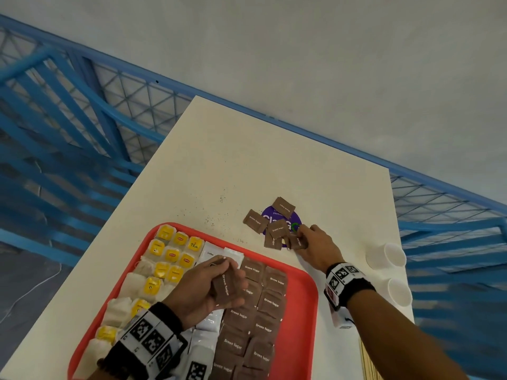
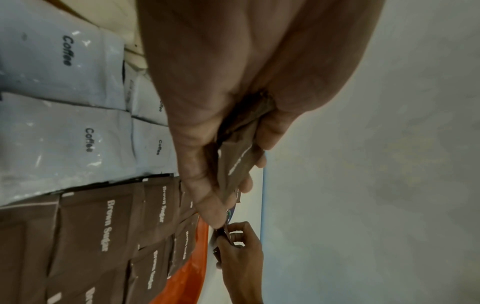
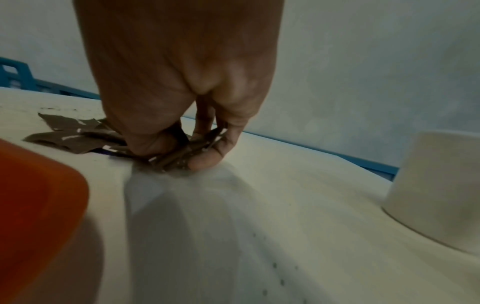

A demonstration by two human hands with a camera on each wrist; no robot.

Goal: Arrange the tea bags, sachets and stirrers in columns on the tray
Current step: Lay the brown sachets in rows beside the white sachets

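I see the white table [image 1: 247,160] carrying the red tray [image 1: 307,297] at its near left. On the tray, the tea bags [image 1: 164,270] with yellow tags fill the left columns, the white coffee sachets [image 2: 64,123] the middle, and the arranged brown sugar sachets [image 1: 263,303] the right columns, leaving a bare red strip along the tray's right edge.

Two white cups [image 1: 389,256] stand on the table to the right of the tray, well apart from it.

My left hand [image 1: 208,289] hovers over the tray's middle columns. Its fingers and thumb are curled round a held brown sugar sachet [image 1: 225,286], clamped flat between them.

My right hand [image 1: 315,248] is down on the table just beyond the tray's far right corner. Its fingertips [image 3: 205,160] pinch one or more brown sachets [image 3: 179,156] against the tabletop; I cannot tell the count.

The loose brown sugar sachets [image 1: 256,221] lie scattered beside that hand, partly covering a purple round sticker [image 1: 270,215].
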